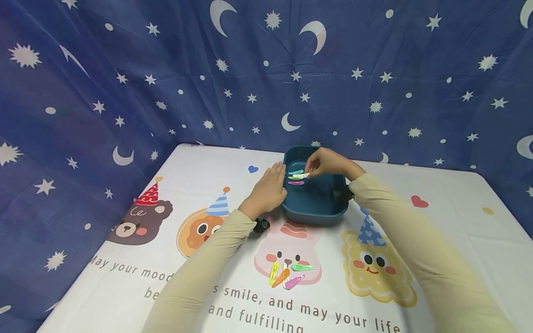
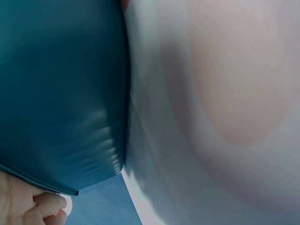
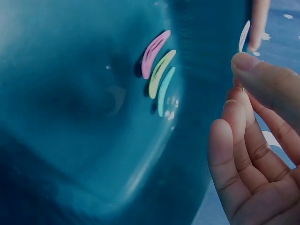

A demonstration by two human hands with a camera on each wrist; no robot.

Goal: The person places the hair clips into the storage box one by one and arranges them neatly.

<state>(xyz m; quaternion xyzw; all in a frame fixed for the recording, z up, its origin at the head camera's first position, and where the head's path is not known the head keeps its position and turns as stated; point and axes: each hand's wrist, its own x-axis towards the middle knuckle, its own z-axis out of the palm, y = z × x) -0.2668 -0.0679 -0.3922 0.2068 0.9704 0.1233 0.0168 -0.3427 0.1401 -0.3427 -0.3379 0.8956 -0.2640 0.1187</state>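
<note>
A dark teal plastic tub stands on the table. Against its left rim rests my left hand, fingers straight. Over the tub, my right hand pinches a white hair clip between thumb and fingers. On the tub's floor, near the left wall, lie a pink hair clip, a yellow-green one and a turquoise one, side by side. In the left wrist view, the tub's outer wall fills the left side and only some of the left fingers show.
Nearer to me, a loose pile on the printed white tablecloth holds a yellow clip, an orange clip, a green clip, a purple clip and a partly covered white one. Behind the table hangs a blue star-patterned cloth.
</note>
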